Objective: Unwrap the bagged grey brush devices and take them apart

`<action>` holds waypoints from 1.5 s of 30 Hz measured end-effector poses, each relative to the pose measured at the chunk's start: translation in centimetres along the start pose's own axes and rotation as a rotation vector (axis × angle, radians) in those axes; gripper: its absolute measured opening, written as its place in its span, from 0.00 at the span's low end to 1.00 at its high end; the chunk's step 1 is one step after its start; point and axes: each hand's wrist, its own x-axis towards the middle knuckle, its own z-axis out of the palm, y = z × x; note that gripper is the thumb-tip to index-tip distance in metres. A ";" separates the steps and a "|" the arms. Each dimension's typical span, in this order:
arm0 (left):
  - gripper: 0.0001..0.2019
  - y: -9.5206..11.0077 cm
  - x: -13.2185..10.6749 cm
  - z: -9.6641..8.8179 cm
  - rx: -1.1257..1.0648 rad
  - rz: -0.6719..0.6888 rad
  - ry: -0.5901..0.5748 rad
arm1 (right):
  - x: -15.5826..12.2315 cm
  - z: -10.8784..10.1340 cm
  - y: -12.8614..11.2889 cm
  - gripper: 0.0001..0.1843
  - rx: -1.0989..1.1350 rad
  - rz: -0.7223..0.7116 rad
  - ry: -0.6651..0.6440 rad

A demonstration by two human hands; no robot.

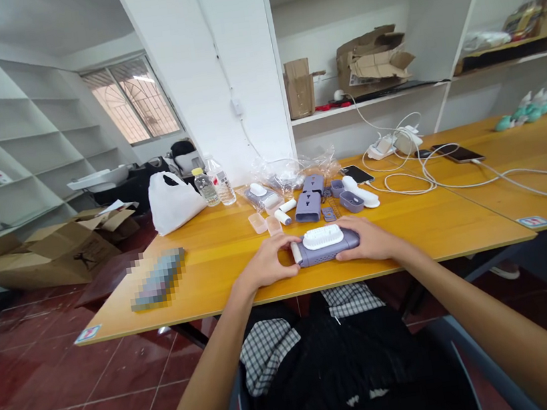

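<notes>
Both of my hands hold a purple oblong case (pixel 328 250) with a white ribbed brush piece (pixel 323 237) on top, resting on the yellow table (pixel 219 252) near its front edge. My left hand (pixel 267 263) is closed on the case's left end, where a small white cap shows. My right hand (pixel 369 238) grips the right end. Behind the case lie more purple and white parts (pixel 308 207), small clear cups (pixel 258 222) and a white roller (pixel 282 216).
Two water bottles (pixel 214 184) and a white plastic bag (pixel 171 201) stand at the table's back left. A blurred flat object (pixel 157 279) lies left of my hands. Phones (pixel 457 153), chargers and white cables (pixel 431 174) spread to the right. Cardboard boxes (pixel 52 251) sit on the floor at left.
</notes>
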 end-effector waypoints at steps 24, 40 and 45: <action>0.28 0.4 0.3 0.8 -0.008 -0.043 -0.021 | 0.0 0.2 -0.1 0.37 -0.036 -0.030 0.018; 0.30 0.4 0.1 1.0 0.166 -0.012 -0.015 | 0.0 0.2 -0.1 0.37 -0.031 -0.035 0.020; 0.30 0.2 0.1 0.9 0.155 0.000 -0.015 | 0.0 0.2 -0.1 0.38 -0.036 -0.029 0.022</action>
